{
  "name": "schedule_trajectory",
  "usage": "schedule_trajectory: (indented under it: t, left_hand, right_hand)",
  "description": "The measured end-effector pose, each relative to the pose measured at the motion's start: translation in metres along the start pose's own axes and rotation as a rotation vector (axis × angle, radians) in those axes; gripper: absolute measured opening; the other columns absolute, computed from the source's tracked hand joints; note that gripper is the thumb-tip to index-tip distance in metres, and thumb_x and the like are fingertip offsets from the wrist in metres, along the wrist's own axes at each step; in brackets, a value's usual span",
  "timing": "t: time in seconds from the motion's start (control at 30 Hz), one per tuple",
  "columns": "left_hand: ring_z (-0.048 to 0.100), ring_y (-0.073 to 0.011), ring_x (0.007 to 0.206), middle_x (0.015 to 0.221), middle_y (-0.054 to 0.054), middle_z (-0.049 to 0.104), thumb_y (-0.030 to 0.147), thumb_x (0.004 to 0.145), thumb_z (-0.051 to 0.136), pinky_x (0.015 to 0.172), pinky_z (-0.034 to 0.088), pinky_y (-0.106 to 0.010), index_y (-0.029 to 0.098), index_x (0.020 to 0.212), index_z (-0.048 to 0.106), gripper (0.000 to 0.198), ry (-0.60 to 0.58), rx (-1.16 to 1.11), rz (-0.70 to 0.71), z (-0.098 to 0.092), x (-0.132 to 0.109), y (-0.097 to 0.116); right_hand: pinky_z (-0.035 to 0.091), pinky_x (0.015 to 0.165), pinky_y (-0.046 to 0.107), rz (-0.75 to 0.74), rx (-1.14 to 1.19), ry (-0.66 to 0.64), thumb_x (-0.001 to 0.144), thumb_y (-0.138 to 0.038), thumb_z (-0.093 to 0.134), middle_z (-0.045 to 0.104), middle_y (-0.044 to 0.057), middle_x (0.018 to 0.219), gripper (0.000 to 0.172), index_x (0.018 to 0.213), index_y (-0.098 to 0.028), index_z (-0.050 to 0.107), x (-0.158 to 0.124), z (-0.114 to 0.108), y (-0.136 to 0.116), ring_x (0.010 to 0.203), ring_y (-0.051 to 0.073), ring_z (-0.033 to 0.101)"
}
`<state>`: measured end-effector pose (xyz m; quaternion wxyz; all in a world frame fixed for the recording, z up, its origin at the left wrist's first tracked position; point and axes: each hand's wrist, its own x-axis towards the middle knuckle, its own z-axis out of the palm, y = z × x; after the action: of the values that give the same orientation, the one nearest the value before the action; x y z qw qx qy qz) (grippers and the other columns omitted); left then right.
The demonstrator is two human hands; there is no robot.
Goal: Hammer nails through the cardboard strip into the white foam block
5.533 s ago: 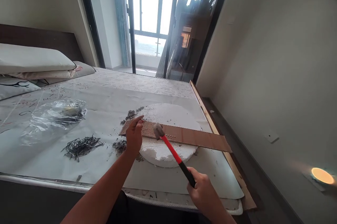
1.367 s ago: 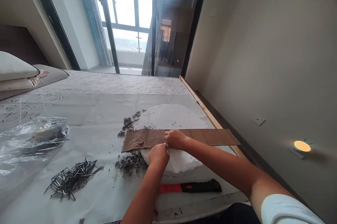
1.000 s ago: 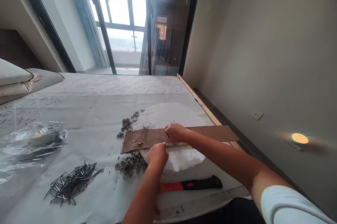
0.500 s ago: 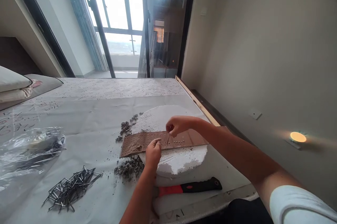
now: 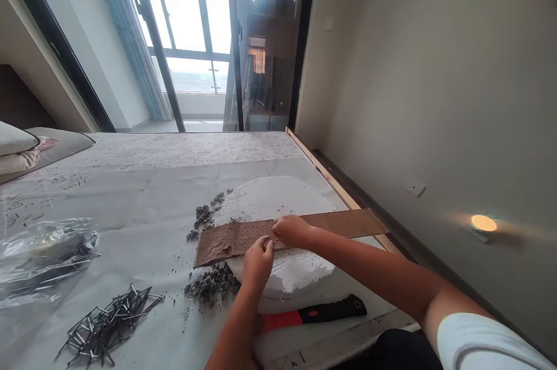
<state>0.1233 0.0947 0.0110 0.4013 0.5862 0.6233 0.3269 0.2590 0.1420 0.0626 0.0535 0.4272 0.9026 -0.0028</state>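
A long brown strip (image 5: pixel 348 223) dotted with small holes lies across a round white foam slab (image 5: pixel 278 191). Over the strip's middle, my right hand (image 5: pixel 292 231) is closed with its fingertips pinched; what they hold is hidden. Just left of it, my left hand (image 5: pixel 257 260) has thumb and forefinger close together at the strip's lower edge, and anything between them is too small to make out. The two hands nearly touch. Below the slab lies a hammer (image 5: pixel 317 312) with a red and black handle, its head hidden behind my left forearm.
A pile of nails (image 5: pixel 108 326) lies at the lower left, beside a clear plastic bag (image 5: pixel 47 254). Grey crumbs (image 5: pixel 213 284) are scattered along the slab's left side. A wooden edge (image 5: pixel 324 173) borders the surface on the right, near the wall.
My right hand has lowered onto the strip and closed in on my left hand. The nail visible under it before is now hidden. The view has shifted slightly.
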Motion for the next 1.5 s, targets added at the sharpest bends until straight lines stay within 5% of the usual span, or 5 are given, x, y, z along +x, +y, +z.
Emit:
schedule_trajectory:
  t: [0.43, 0.83, 1.03, 1.3, 1.5]
  left_hand:
    - [0.063, -0.028, 0.092, 0.099, -0.014, 0.068, 0.022, 0.081, 0.041, 0.074, 0.046, -0.036, 0.022, 0.12, 0.056, 0.042, -0.116, 0.72, 0.023, 0.007, -0.01, 0.009]
    - [0.062, -0.0245, 0.097, 0.104, -0.014, 0.067, 0.018, 0.079, 0.045, 0.08, 0.045, -0.033, 0.021, 0.124, 0.055, 0.046, -0.104, 0.671, 0.042, 0.006, -0.007, 0.006]
    - [0.061, -0.0223, 0.097, 0.1, -0.014, 0.068, 0.012, 0.077, 0.046, 0.083, 0.045, -0.03, 0.014, 0.107, 0.065, 0.035, 0.019, 0.192, 0.043, 0.007, 0.001, -0.001]
    - [0.051, -0.0055, 0.044, 0.057, 0.001, 0.053, 0.01, 0.082, 0.044, 0.043, 0.042, -0.014, 0.012, 0.091, 0.056, 0.015, -0.076, -1.164, -0.45, 0.005, 0.011, 0.002]
    - [0.036, -0.0013, 0.037, 0.058, 0.001, 0.048, 0.016, 0.085, 0.04, 0.031, 0.021, -0.01, 0.01, 0.081, 0.055, 0.016, -0.183, -1.176, -0.509, 0.001, 0.012, 0.003]
  right_hand:
    - [0.047, 0.063, 0.031, -0.153, -0.164, -0.005, 0.08, -0.01, 0.047, 0.067, 0.015, 0.088, 0.021, 0.085, -0.01, 0.068, 0.002, 0.038, -0.003, 0.081, 0.024, 0.063]
    - [0.041, 0.057, 0.026, -0.009, -0.062, 0.072, 0.077, -0.013, 0.048, 0.068, 0.014, 0.086, 0.022, 0.084, -0.009, 0.068, -0.002, -0.02, 0.005, 0.072, 0.019, 0.062]
    - [0.038, 0.057, 0.023, 0.002, 0.031, 0.096, 0.072, -0.01, 0.049, 0.07, 0.009, 0.078, 0.022, 0.076, -0.012, 0.07, -0.003, -0.039, 0.007, 0.069, 0.016, 0.06]
    - [0.035, 0.054, 0.024, -0.187, 0.043, 0.051, 0.077, -0.015, 0.05, 0.069, 0.009, 0.079, 0.021, 0.072, -0.012, 0.07, -0.007, -0.028, -0.016, 0.069, 0.015, 0.059]
    - [0.038, 0.059, 0.024, -0.075, -0.046, 0.088, 0.084, -0.013, 0.041, 0.068, 0.007, 0.087, 0.028, 0.083, -0.014, 0.069, -0.007, -0.01, 0.007, 0.072, 0.015, 0.06]
